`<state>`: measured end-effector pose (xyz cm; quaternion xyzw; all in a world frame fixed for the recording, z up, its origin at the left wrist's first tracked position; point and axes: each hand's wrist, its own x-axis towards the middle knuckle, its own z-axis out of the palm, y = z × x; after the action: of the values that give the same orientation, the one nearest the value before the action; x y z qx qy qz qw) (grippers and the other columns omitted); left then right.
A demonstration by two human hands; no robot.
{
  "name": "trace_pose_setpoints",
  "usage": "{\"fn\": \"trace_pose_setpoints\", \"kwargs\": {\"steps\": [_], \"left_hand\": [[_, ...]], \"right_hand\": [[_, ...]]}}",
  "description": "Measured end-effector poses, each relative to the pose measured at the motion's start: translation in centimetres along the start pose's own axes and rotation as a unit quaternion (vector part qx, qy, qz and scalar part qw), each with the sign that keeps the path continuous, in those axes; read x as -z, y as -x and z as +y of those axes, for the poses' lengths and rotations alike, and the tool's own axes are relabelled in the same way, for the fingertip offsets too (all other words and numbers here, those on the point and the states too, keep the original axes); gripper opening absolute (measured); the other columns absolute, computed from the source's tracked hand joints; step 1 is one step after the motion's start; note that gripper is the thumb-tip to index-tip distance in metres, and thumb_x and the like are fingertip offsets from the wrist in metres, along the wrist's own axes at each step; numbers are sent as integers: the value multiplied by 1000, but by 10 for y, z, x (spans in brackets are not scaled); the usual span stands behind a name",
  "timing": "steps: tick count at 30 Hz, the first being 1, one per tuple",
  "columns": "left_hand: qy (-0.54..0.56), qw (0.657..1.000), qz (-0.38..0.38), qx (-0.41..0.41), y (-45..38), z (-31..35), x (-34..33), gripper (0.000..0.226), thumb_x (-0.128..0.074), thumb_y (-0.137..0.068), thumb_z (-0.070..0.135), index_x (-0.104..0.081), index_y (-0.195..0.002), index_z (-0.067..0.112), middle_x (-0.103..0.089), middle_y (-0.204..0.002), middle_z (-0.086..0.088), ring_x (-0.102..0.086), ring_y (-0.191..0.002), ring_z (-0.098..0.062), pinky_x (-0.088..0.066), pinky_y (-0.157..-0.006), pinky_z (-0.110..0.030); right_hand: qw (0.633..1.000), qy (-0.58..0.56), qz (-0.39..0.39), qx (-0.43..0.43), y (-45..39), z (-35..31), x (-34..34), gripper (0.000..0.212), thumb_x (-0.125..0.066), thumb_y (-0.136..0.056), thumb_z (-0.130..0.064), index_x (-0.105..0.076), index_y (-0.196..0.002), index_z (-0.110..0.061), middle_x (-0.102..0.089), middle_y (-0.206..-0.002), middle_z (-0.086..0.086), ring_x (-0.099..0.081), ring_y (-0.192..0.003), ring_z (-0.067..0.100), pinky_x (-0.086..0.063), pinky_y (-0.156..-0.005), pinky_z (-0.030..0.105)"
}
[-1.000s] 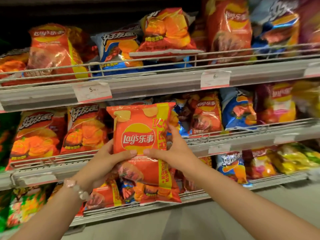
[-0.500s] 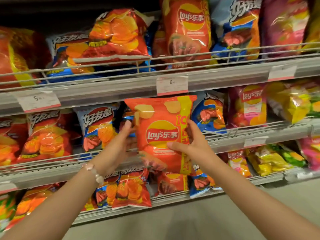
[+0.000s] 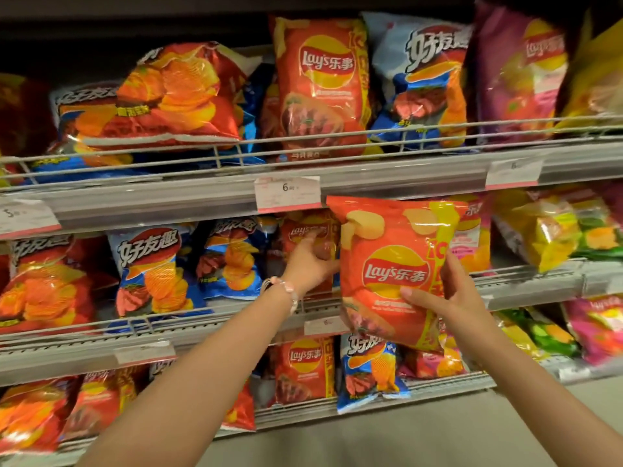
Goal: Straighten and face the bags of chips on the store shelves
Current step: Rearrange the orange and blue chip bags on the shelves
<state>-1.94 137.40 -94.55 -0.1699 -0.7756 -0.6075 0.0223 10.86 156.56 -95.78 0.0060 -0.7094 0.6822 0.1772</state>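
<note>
Red chip bag (image 3: 392, 271) held upright, face out, in front of the middle shelf (image 3: 215, 311).
Right hand (image 3: 451, 298) grips its lower right edge, thumb across the front. Left hand (image 3: 308, 264) reaches behind it, fingers touching a red bag on the shelf (image 3: 305, 230); grip unclear. Price tag (image 3: 286, 193) just above.

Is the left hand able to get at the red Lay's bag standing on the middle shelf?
Probably yes: the left hand already touches that shelved red Lay's bag, and the held bag sits off to its right.

Three wire-fronted shelves (image 3: 202, 203) carry upright and slumped chip bags (image 3: 151, 271).
</note>
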Motion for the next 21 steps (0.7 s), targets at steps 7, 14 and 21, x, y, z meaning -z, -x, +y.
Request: {"fn": "trace_pose_setpoints", "kwargs": {"steps": [7,14,21], "left_hand": [[-265,963,15,-40,-14,-1,-26,62,-82,-64,45,-54,-113,22,-63,-87,10,-58,-70,-6,-41,-55,-16],[-200,979,-35,-20,-23,-2,-24,54,-78,-76,27,-54,-123,12,-65,-111,-4,-62,-101,-20,-47,-79,-24],[-92,995,-23,-37,-15,0,-10,45,-71,-84,13,-51,-125,10,-61,-113,-1,-60,-104,-15,-48,-83,-13]], "right_hand": [[1000,11,-6,-25,-11,15,38,90,-83,-55,-30,-43,-135,-31,-62,-125,0,-61,-112,22,-53,-90,50],[999,-6,32,-33,-18,19,65,85,-79,-58,-25,-43,-135,-29,-62,-120,-3,-65,-100,15,-55,-58,21],[998,4,47,-33,-25,18,74,88,-78,-57,-30,-41,-137,-29,-60,-123,-2,-61,-104,18,-51,-68,32]]}}
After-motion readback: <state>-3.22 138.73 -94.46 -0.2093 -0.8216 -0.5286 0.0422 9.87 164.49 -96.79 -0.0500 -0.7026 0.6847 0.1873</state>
